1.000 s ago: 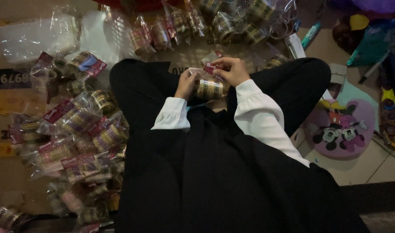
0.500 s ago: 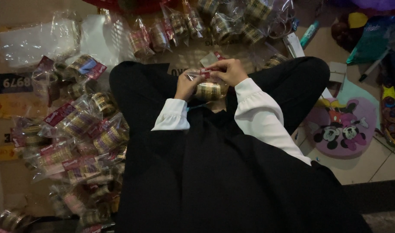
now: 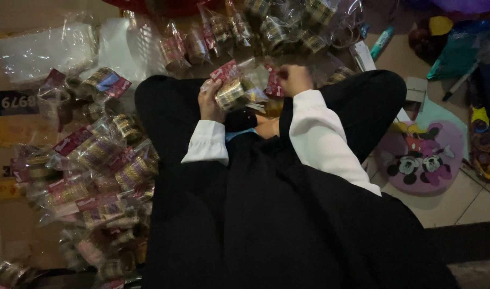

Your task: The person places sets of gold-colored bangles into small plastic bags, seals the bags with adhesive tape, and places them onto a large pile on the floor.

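Observation:
I sit cross-legged in black clothes with white cuffs. My left hand [image 3: 208,103] grips a clear packet of gold bangles [image 3: 231,92] with a red header card, lifted above my left knee. My right hand [image 3: 294,79] is at my lap's far edge, fingers closed on a small red card [image 3: 272,85] beside that packet. Whether the card is part of the same packet I cannot tell in the dim light.
A heap of bagged bangle packets [image 3: 95,160] lies on the floor at my left. More packets [image 3: 245,29] sit ahead. White plastic bags [image 3: 41,48] lie far left. A round pink cartoon mat [image 3: 427,155] and a teal marker [image 3: 381,43] are at my right.
My left hand has lifted the bangle packet up and to the left, away from my lap. My right hand has moved slightly right, and the two hands are now apart.

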